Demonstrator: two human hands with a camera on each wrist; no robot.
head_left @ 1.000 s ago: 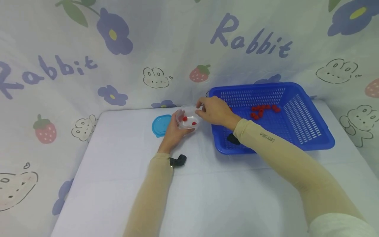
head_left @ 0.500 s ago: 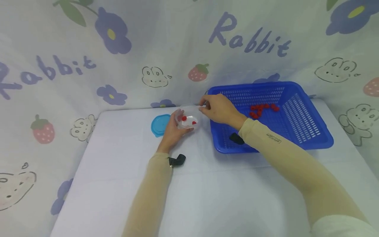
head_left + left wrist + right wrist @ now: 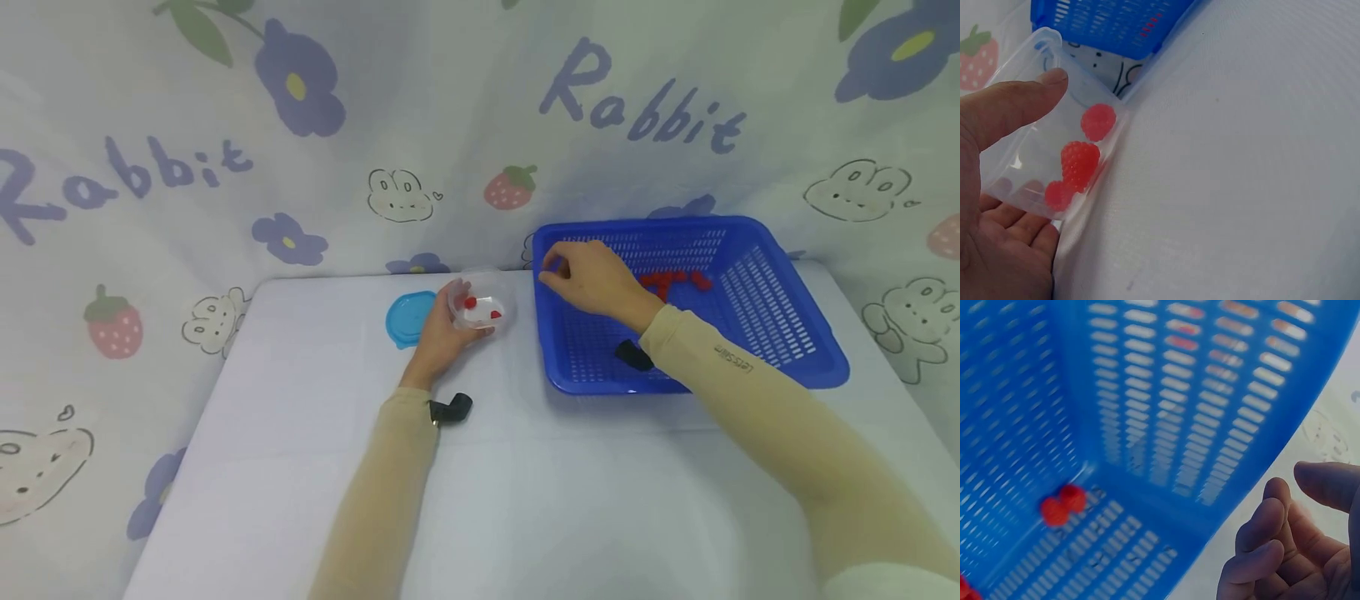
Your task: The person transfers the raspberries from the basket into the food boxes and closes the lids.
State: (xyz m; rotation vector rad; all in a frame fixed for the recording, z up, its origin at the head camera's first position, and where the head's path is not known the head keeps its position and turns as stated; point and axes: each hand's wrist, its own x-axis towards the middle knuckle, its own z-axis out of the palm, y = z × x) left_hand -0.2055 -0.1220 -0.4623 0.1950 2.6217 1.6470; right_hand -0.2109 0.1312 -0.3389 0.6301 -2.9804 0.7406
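My left hand [image 3: 441,337] holds a clear plastic container [image 3: 504,298] on the table, thumb along one side and fingers on the other. Inside it are a few red raspberries [image 3: 1080,164], seen through the wall in the left wrist view. Above the left rim of a blue plastic basket [image 3: 600,388] hangs my right hand [image 3: 596,282], its fingers loosely bent with a gap to the thumb and nothing visible between them. Several more raspberries [image 3: 667,279] lie inside the basket toward its back wall; the right wrist view shows two raspberries [image 3: 1055,511] in a corner.
A light blue lid [image 3: 403,321] lies flat just left of the container, partly covered by my left hand. The white-covered table [image 3: 300,433] meets a printed cloth backdrop [image 3: 450,108] behind. The basket occupies the table's right rear.
My right hand has moved right, from beside the container's rim to over the basket's left side. The left hand and the container stay in place.
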